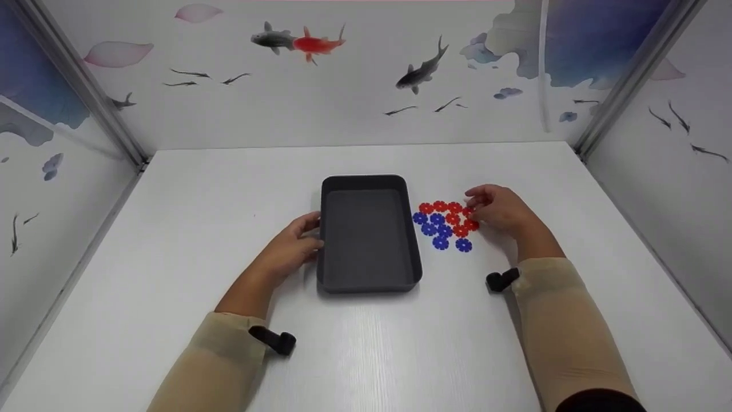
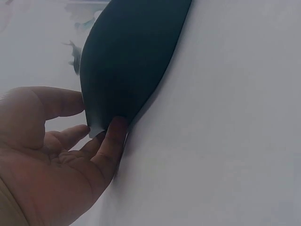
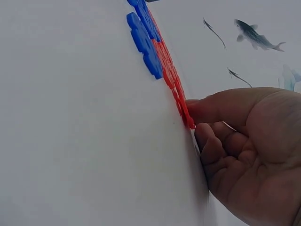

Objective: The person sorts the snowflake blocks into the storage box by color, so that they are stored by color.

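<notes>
A dark grey rectangular tray point(image 1: 369, 240) lies flat on the table. My left hand point(image 1: 294, 249) touches its left outer wall with the fingertips; in the left wrist view that hand point(image 2: 61, 155) has its fingers loosely bent against the tray's side point(image 2: 131, 56). To the tray's right, several red flower-shaped plastic discs point(image 1: 452, 218) and several blue ones point(image 1: 437, 219) lie close together. My right hand point(image 1: 503, 212) is at the right edge of the red discs, its fingertips touching or very near the outermost one point(image 3: 189, 121). A firm pinch cannot be made out.
The white table point(image 1: 354, 349) is bounded by a patterned back wall point(image 1: 343, 103) and side walls. One blue disc point(image 1: 464, 245) lies slightly apart, nearest the front. Black wrist-camera mounts point(image 1: 503, 280) stick out from both sleeves.
</notes>
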The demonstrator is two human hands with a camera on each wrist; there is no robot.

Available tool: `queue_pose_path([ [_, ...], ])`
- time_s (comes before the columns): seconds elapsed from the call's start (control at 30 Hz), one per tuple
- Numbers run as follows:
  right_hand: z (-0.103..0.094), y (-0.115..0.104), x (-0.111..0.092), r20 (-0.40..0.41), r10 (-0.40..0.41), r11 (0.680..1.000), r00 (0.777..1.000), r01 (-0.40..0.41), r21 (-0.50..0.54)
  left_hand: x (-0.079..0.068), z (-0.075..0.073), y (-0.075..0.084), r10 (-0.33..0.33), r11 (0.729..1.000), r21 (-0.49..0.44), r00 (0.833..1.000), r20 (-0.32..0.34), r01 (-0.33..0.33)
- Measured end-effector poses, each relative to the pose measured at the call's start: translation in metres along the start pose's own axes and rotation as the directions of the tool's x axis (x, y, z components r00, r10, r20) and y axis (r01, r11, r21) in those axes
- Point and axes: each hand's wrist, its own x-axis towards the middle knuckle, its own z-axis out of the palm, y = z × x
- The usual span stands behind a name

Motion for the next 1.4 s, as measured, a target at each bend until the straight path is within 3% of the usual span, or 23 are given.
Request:
queue_pose_path([
  [0.43,-0.004,0.002,0.002,-0.052,0.019,0.999,0.998,-0.017,0.041,0.001,0.000,0.003,0.001,1.000,-0.007,1.000,-0.002,-0.001],
  [0.73,-0.009,-0.002,-0.003,-0.072,0.004,0.970,0.997,0.013,0.242,0.000,0.000,0.002,-0.007,1.000,-0.015,1.000,0.013,0.007],
  [1.0,0.003,-0.051,-0.026,-0.101,-0.109,0.950,0.989,0.133,0.282,0.003,0.000,-0.001,-0.001,0.999,-0.035,1.000,0.009,0.001],
  [1.23,0.035,-0.098,-0.042,-0.062,-0.257,0.909,0.964,0.263,0.323,0.001,-0.001,0.000,-0.007,1.000,-0.024,1.000,-0.002,0.007],
  [1.4,0.057,-0.131,-0.042,-0.042,-0.322,0.871,0.946,0.314,0.377,0.000,-0.001,0.002,-0.011,0.999,-0.034,1.000,-0.003,0.011],
])
